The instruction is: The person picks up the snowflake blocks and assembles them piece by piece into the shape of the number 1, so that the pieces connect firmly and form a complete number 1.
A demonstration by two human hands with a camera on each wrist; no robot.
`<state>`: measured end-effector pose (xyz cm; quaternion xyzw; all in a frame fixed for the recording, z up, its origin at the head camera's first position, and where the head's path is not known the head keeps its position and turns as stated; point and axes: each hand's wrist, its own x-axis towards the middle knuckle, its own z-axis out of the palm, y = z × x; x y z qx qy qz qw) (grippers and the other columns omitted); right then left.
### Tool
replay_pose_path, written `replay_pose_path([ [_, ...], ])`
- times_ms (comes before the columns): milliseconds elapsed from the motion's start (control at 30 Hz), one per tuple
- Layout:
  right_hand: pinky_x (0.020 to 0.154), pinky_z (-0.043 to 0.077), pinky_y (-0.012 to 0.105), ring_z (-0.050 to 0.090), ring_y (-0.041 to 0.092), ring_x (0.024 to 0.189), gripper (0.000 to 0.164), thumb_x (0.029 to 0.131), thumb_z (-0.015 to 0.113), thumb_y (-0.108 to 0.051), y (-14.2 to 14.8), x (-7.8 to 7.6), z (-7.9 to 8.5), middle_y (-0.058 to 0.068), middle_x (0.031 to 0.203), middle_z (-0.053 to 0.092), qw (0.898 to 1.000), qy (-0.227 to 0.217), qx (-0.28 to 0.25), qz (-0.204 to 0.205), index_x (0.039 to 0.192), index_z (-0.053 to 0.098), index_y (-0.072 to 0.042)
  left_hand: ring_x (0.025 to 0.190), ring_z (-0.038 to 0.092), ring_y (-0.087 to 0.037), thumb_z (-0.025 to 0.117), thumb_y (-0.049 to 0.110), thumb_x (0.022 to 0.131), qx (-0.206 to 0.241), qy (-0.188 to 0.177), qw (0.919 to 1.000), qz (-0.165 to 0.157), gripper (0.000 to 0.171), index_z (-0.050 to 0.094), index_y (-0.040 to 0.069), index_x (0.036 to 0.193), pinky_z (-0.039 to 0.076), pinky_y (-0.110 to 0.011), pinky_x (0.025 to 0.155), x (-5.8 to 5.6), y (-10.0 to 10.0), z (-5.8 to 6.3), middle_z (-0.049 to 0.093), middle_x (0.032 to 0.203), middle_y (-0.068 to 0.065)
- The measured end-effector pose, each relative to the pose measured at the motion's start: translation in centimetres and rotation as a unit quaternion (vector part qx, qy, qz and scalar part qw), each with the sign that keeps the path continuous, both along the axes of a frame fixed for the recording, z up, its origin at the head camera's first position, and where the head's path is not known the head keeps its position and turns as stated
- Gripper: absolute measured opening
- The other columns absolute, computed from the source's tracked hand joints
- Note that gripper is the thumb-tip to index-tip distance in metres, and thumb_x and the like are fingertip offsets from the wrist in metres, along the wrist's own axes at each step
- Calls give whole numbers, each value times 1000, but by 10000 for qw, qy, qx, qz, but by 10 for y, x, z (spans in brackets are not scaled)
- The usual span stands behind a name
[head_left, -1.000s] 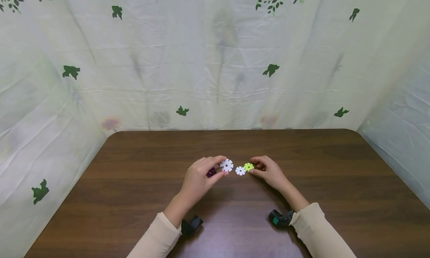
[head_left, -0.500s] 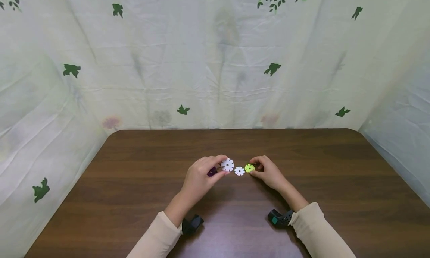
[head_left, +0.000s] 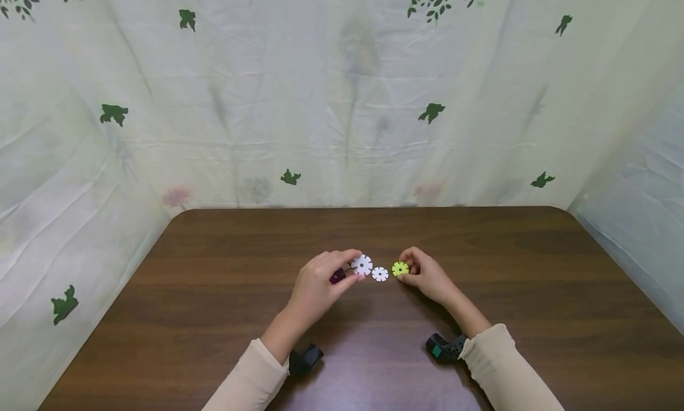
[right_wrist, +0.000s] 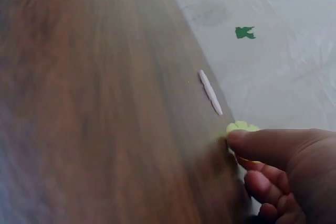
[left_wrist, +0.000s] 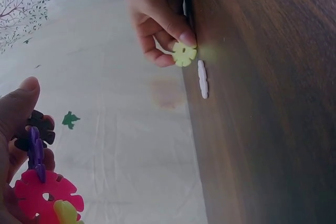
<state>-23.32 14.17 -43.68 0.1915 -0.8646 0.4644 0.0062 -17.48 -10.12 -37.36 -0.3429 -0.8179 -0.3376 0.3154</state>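
Note:
My left hand [head_left: 316, 284] grips a cluster of joined notched discs. In the head view a pale disc [head_left: 361, 265] shows between its thumb and index fingertips, with a dark purple disc [head_left: 337, 275] behind. The left wrist view shows a black disc [left_wrist: 43, 127], a purple disc [left_wrist: 35, 153] edge-on, a pink disc [left_wrist: 50, 195] and part of a yellow disc [left_wrist: 65, 212]; fingers hide the rest. Between the hands, a small white notched disc [head_left: 380, 274] lies on the table. My right hand [head_left: 427, 275] pinches a yellow-green notched disc [head_left: 400, 269] at its right edge.
The brown wooden table [head_left: 240, 316] reaches back to a pale curtain [head_left: 326, 102] with leaf prints. Black wrist cameras sit at both cuffs, the left camera [head_left: 306, 360] and the right camera [head_left: 446, 348], low over the tabletop.
My right hand has drawn the yellow-green disc rightward; it overlapped the small white disc and now shows a gap. The white disc appears slightly further left. My left hand keeps its grip, nearly still.

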Motion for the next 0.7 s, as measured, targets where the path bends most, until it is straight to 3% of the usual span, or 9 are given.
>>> replay_pose_path([
  [267,60,46,26,55,19,68,20,79,66,0,0,-1,5,8,80,59,9963,-92,-840,-130,98,58,0,69,52,-9,79,18,68,-24,47,10000,-26,37,65,8,102,43,-22,62,-1,0,-2,63,81,4],
  [500,63,49,38,58,33,72,16,83,63,-2,6,3,23,12,80,60,9890,-319,-1438,-150,96,58,6,68,51,-9,78,18,68,-37,77,10000,-48,37,65,8,101,43,-22,61,-1,1,-3,62,80,4],
  [700,70,49,44,59,37,78,19,83,63,-6,8,9,41,13,84,61,9834,-403,-1768,67,97,57,7,68,51,-9,78,17,68,-23,64,10000,-65,36,65,8,101,42,-22,61,-2,2,-5,61,78,4],
])
